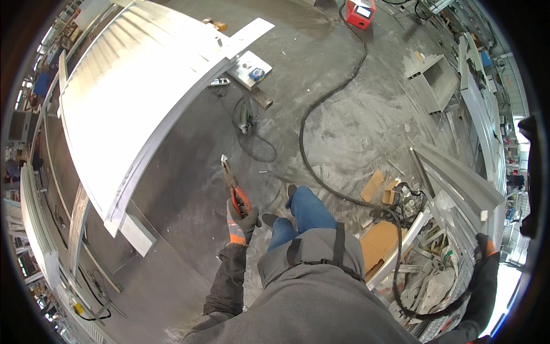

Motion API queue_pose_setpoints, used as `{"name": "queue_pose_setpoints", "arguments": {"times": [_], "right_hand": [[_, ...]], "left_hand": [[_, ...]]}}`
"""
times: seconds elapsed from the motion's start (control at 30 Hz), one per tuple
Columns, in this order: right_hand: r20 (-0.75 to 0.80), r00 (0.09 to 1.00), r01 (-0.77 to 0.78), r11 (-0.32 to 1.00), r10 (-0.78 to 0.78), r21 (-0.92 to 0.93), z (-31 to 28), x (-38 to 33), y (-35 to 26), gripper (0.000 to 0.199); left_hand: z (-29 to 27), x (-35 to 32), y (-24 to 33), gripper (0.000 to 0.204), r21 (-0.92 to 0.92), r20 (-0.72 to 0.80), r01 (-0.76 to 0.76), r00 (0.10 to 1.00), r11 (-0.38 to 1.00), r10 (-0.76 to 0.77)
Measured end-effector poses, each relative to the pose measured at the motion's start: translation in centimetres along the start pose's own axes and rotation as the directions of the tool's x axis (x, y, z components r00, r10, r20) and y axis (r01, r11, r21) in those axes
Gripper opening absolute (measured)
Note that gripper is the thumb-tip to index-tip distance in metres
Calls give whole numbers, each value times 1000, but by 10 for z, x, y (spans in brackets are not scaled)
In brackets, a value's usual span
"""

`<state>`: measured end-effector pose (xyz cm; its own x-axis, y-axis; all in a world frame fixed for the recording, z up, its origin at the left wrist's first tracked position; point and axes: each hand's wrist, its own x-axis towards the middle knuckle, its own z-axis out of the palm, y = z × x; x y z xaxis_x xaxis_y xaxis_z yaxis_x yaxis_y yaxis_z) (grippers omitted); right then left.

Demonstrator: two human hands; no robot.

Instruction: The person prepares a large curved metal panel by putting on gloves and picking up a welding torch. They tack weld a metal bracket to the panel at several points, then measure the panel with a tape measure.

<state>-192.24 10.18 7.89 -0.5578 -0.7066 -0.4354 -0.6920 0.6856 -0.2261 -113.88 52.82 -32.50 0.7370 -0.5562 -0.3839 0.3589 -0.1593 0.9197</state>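
In the head view, red-handled metal pliers are held above the grey floor in the orange-cuffed, gloved left hand, a small whitish piece seemingly pinched, not yet released. Near long grey metal beams, the gloved right hand's grip cannot be told.

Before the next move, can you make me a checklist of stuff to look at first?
1. Left hand gripping the pliers: ok, fingers around the red handles.
2. Small pale piece at the pliers' tips, held tight: cannot tell.
3. What the right hand holds, if anything: cannot tell.
4. Black cable tidied away: not ok, it snakes across the floor past the legs and might trip someone.
5. Hand tool on the floor, unplugged: cannot tell.
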Motion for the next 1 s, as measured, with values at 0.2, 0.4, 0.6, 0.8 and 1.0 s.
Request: {"name": "queue_pose_setpoints", "arguments": {"times": [0.2,0.4,0.6,0.8,1.0], "right_hand": [[530,814,-37,888,-239,459,248,-51,-67,40],[424,650,344,742,-630,575,419,-59,-178,31],[578,794,-346,642,-188,684,435,-63,-277,28],[350,936,-262,584,-42,769,434,-19,-329,27],[425,904,-361,598,38,715,434,36,-421,22]], "left_hand": [[83,75,49,50,103,131,-44,991,994,30],[202,164,118,53,166,132,46,989,985,-68],[340,258,155,60,223,283,-48,959,974,-17],[485,400,158,57,271,468,-249,878,930,99],[605,517,213,52,319,567,-105,818,942,-101]]}}
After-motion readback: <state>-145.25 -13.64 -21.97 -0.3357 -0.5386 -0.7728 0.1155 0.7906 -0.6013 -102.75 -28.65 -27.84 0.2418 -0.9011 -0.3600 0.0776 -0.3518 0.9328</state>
